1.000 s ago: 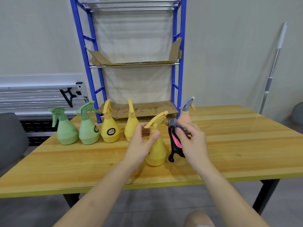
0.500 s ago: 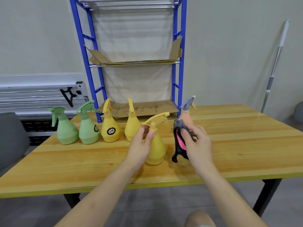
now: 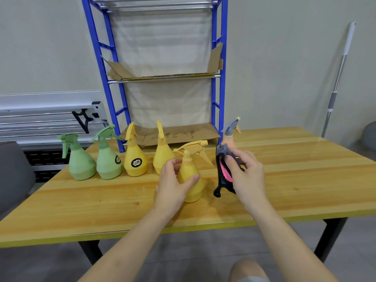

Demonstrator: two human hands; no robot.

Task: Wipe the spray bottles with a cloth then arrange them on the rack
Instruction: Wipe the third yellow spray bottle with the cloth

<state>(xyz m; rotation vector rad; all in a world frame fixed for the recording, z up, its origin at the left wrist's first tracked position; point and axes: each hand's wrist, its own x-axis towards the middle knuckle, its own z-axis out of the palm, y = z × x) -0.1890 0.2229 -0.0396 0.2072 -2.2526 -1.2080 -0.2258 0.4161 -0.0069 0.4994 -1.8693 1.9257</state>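
The left hand (image 3: 173, 186) curls around the yellow plastic cone-shaped spray bottle (image 3: 191, 180), thumb across its front and fingers (image 3: 173, 162) bent behind its neck; the bottle stands on the wooden counter (image 3: 295, 180). Just right of it, the right hand (image 3: 247, 176) pinches a bunched dark grey and pink cloth (image 3: 222, 171), thumb pressed on the fabric, the other fingers folded behind; the cloth's tail hangs down to the counter. Beyond those fingers stands a peach bottle with a grey trigger (image 3: 231, 132). Left of the left hand, two yellow bottles (image 3: 135, 161) and two green bottles (image 3: 81, 161) stand in a row before the blue metal rack (image 3: 222, 78).
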